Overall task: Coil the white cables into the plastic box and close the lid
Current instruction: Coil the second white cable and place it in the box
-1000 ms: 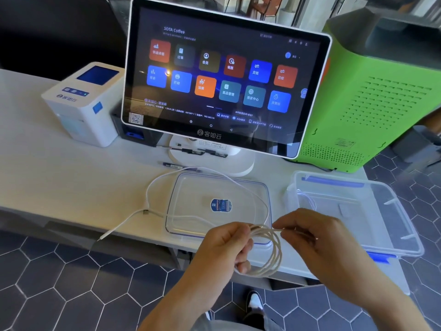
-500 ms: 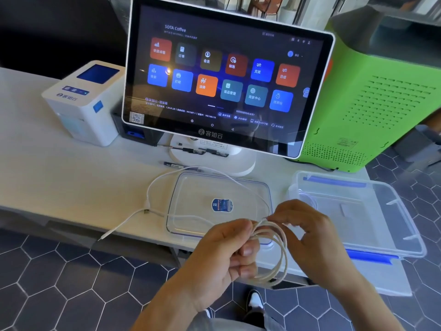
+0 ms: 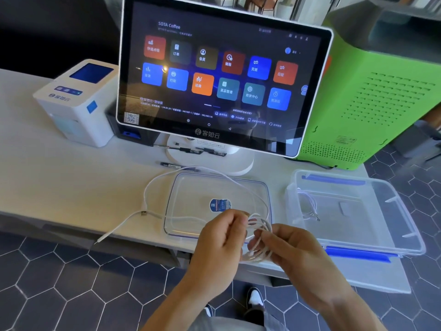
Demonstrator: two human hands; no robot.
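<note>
While both hands work at the front edge of the surface (image 3: 59, 187), the left hand (image 3: 219, 244) pinches a coiled white cable (image 3: 259, 237) at its top, fingers closed on the loops. Right hand (image 3: 293, 252): fingers curled around the coil's right side. Cable tail: trails left across the lid (image 3: 191, 199), which lies flat. Plastic box (image 3: 381, 211): open, to the right, holding another white cable (image 3: 307, 206).

The hands (image 3: 253, 244) hide part of the coil (image 3: 259, 237); the green machine (image 3: 372, 96) runs off-frame.
</note>
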